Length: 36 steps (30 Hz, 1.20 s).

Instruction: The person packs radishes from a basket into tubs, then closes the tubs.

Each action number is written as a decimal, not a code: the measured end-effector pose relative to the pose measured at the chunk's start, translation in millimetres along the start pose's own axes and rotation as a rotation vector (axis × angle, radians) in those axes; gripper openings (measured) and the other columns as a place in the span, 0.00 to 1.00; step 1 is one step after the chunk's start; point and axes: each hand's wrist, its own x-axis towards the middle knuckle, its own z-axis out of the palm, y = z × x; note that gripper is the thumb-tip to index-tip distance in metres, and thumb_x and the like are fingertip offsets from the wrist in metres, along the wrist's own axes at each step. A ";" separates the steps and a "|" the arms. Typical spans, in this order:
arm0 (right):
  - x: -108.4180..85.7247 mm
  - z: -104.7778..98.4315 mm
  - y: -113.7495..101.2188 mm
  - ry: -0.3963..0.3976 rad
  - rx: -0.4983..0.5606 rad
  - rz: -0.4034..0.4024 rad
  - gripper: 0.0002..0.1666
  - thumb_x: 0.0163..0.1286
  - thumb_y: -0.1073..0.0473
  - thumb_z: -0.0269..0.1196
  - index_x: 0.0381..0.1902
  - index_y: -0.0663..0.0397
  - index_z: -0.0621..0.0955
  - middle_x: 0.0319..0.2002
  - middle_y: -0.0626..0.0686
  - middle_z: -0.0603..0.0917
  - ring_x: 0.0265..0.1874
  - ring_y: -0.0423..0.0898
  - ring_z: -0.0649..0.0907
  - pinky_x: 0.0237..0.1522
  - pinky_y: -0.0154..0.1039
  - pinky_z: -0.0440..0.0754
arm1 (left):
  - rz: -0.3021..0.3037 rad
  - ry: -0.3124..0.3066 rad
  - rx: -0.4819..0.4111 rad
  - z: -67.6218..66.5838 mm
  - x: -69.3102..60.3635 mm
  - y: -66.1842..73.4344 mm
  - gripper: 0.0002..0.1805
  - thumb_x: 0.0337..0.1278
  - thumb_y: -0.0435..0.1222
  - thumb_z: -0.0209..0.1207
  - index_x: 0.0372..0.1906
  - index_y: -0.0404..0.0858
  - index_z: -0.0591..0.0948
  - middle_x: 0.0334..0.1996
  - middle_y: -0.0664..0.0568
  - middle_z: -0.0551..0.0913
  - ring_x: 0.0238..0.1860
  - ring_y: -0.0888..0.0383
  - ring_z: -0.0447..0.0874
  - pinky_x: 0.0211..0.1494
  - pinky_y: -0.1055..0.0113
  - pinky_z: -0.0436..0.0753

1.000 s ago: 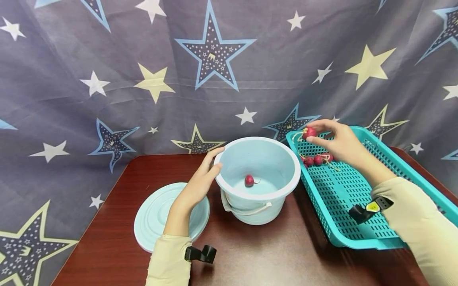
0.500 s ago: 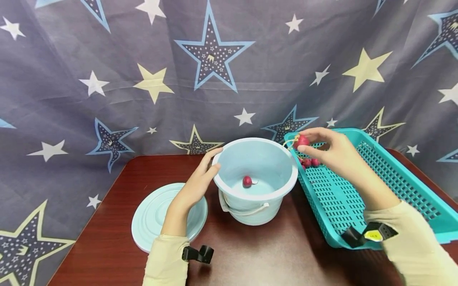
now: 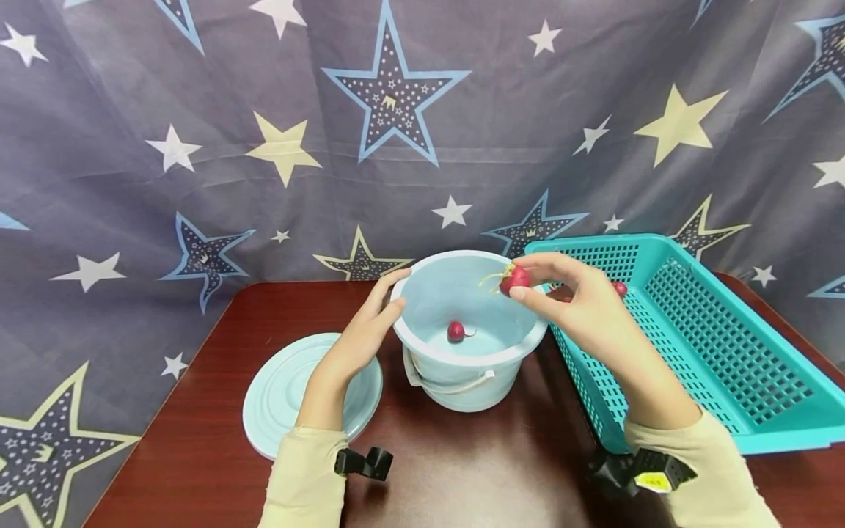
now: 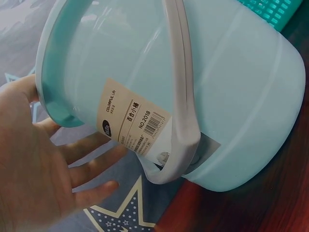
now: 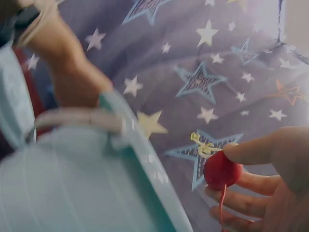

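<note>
My right hand [image 3: 584, 301] pinches a red radish [image 3: 515, 280] between thumb and fingers, above the right inside of the pale blue bucket [image 3: 472, 387]. Pale yellow stem ends and a thin red root show on this radish [image 5: 222, 170] in the right wrist view. At the bucket's left rim rests my left hand [image 3: 361, 331]; in the left wrist view the left hand's fingers [image 4: 91, 164] are fairly straight and spread beside the outer wall. One radish [image 3: 456, 331] lies on the bucket's floor.
A turquoise basket [image 3: 746, 444] stands to the right, with radishes partly hidden behind my right hand; one radish [image 3: 619, 288] shows. Left of the bucket, a round pale blue lid [image 3: 271, 400] lies on the dark red table [image 3: 502, 469]. A star-patterned curtain [image 3: 370, 191] hangs behind.
My right hand has carried the radish left from above the basket to over the bucket. The left hand has stayed at the bucket's rim.
</note>
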 end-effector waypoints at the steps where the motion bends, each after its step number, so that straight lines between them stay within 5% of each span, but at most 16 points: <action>1: -0.6 2.3 -2.2 -0.002 0.010 0.000 0.23 0.67 0.51 0.68 0.58 0.51 0.81 0.48 0.52 0.86 0.49 0.45 0.81 0.44 0.34 0.78 | 0.002 0.002 0.003 0.0 0.2 0.0 0.26 0.78 0.39 0.43 0.76 0.45 0.58 0.75 0.52 0.55 0.75 0.53 0.51 0.74 0.50 0.54; 15: -1.4 35.8 -5.6 0.023 0.056 -0.077 0.21 0.65 0.57 0.70 0.55 0.53 0.82 0.44 0.51 0.87 0.48 0.44 0.81 0.50 0.48 0.76 | -0.001 0.015 0.019 2.1 0.8 1.6 0.27 0.77 0.40 0.44 0.75 0.46 0.59 0.75 0.53 0.55 0.76 0.54 0.50 0.74 0.50 0.54; 26: -5.9 60.9 -3.2 0.029 0.041 -0.092 0.21 0.64 0.56 0.71 0.54 0.53 0.83 0.43 0.48 0.87 0.47 0.43 0.81 0.48 0.47 0.75 | 0.004 0.028 0.046 1.6 0.6 0.7 0.26 0.77 0.40 0.44 0.75 0.46 0.60 0.75 0.53 0.56 0.76 0.54 0.50 0.74 0.50 0.54; 36: -7.9 72.2 -2.5 0.076 -0.107 -0.037 0.22 0.61 0.51 0.73 0.53 0.45 0.84 0.42 0.43 0.86 0.46 0.43 0.81 0.52 0.49 0.75 | 0.008 0.030 0.041 1.5 1.2 -0.6 0.26 0.77 0.40 0.44 0.75 0.46 0.59 0.74 0.52 0.57 0.75 0.55 0.52 0.74 0.50 0.55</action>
